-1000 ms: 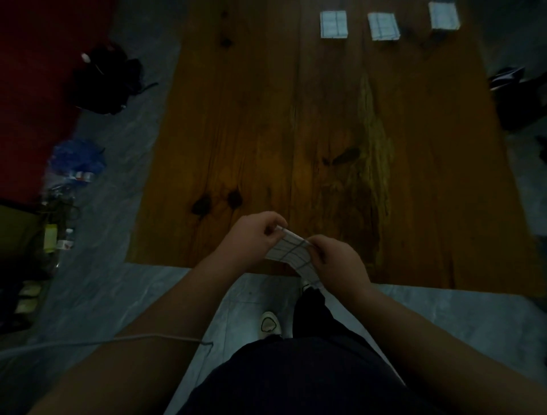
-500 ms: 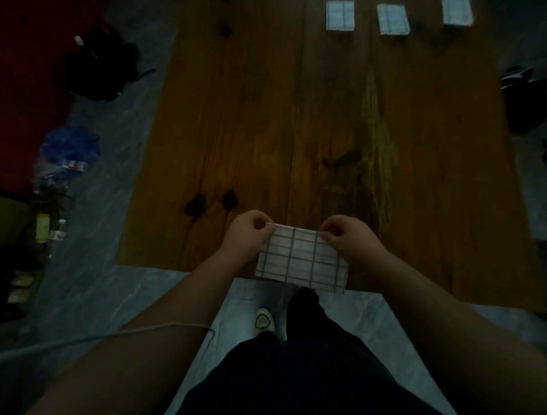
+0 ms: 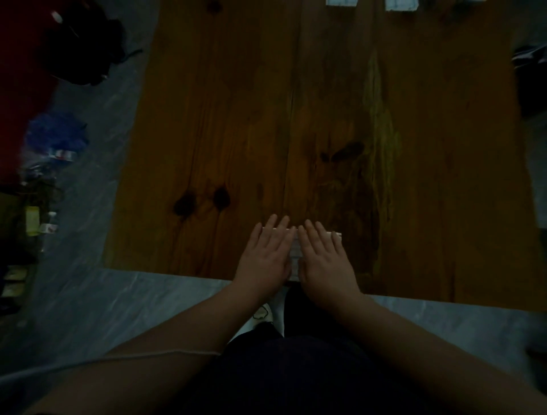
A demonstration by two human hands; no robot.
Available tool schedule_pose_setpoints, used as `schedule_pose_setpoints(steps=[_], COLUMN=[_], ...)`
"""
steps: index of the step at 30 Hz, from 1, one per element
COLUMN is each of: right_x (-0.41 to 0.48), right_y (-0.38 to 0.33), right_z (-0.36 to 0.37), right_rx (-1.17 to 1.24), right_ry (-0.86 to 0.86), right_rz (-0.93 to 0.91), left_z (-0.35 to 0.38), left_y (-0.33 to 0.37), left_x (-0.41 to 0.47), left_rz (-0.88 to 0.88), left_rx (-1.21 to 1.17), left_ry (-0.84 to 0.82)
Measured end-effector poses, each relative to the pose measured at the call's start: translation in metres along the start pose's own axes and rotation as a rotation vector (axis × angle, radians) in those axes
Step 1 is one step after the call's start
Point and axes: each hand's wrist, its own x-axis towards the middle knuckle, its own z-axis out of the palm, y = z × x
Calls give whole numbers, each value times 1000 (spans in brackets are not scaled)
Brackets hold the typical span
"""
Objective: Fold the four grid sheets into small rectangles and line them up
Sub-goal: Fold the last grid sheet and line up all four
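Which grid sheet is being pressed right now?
The sheet at the table's near edge, flat under the left hand and right hand; the folded sheets at the far edge lie untouched.

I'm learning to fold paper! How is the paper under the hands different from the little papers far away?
The near sheet lies at the near edge of the table; the folded sheets lie at the far edge. The left hand and right hand press flat on the near sheet, hiding most of it; nothing touches the folded sheets. Both are pale and rest on the wood.
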Motion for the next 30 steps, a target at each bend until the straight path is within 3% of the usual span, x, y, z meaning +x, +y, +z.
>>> schedule_pose_setpoints(steps=[4, 18, 24, 30], right_x=[6, -16, -3, 2], right_y=[5, 44, 7, 11], right_z=[12, 13, 10, 19], right_rx=[-34, -12, -20, -69], right_ry=[-46, 6, 2, -33], right_rz=[-2, 178, -4, -27], left_z=[19, 17, 12, 23], left_y=[4, -27, -5, 0], left_x=[2, -18, -7, -2], left_rz=[23, -85, 54, 35], left_rx=[21, -50, -2, 6], left_ry=[-106, -70, -71, -109])
